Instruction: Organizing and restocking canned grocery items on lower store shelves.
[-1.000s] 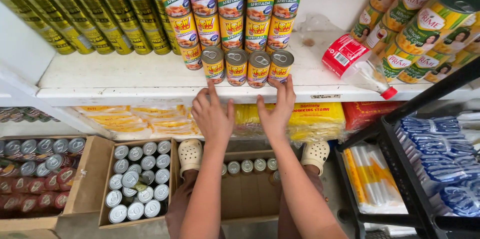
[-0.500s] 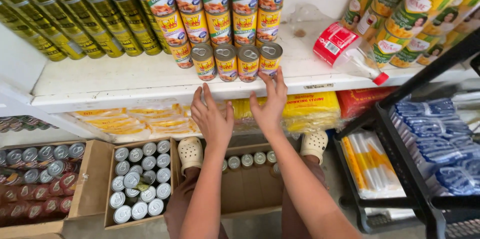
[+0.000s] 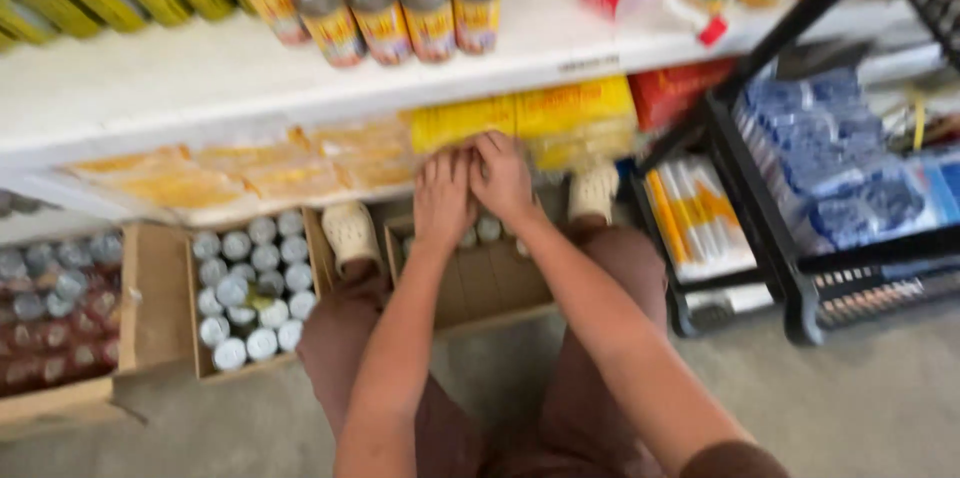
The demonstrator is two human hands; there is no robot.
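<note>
The picture is motion-blurred. My left hand and my right hand are side by side, palms down, reaching into an open cardboard box on the floor between my feet. They cover the far row of silver-topped cans in that box. The blur hides whether the fingers grip any can. Above, a row of yellow-and-red labelled cans stands at the front of the white shelf.
A second cardboard box full of silver-topped cans sits to the left, with more cans beyond it. Yellow packets lie under the shelf. A black wire rack with blue packs stands close on the right.
Both hands have dropped from the cans at the shelf edge down into the box on the floor. The view has tilted down and blurred.
</note>
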